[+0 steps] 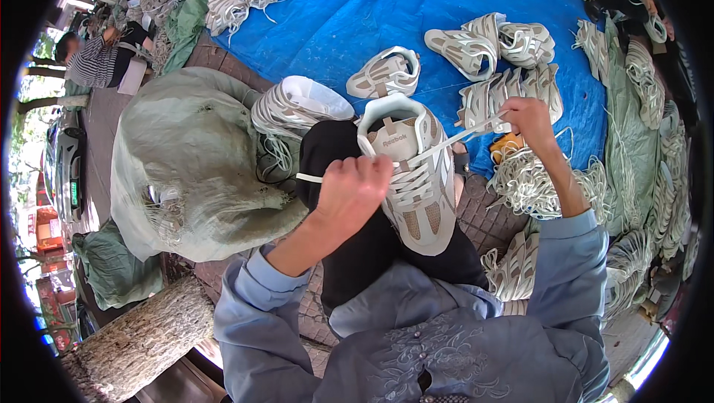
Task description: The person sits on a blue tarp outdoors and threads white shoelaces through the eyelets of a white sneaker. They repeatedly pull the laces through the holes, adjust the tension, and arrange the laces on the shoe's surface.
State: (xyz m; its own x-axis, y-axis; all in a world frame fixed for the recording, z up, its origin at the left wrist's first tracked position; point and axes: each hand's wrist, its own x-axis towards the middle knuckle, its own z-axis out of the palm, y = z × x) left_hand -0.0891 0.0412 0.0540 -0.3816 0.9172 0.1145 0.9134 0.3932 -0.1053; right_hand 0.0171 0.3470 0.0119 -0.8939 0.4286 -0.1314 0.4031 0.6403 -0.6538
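Note:
A white and beige sneaker rests on my lap, its toe toward me and its opening facing away. White laces cross over its tongue in several rows. My left hand is closed at the shoe's left side on a white shoelace, whose end sticks out to the left. Off to the right, my raised right hand pinches the other end of the lace, which runs taut from the upper eyelets. Just beyond the shoe stand a nested stack of sneaker uppers and a single upper.
A blue tarp carries more stacked uppers. To the right lies a heap of white laces. A large pale sack stands at my left, near a tree trunk. Another person sits at the far left.

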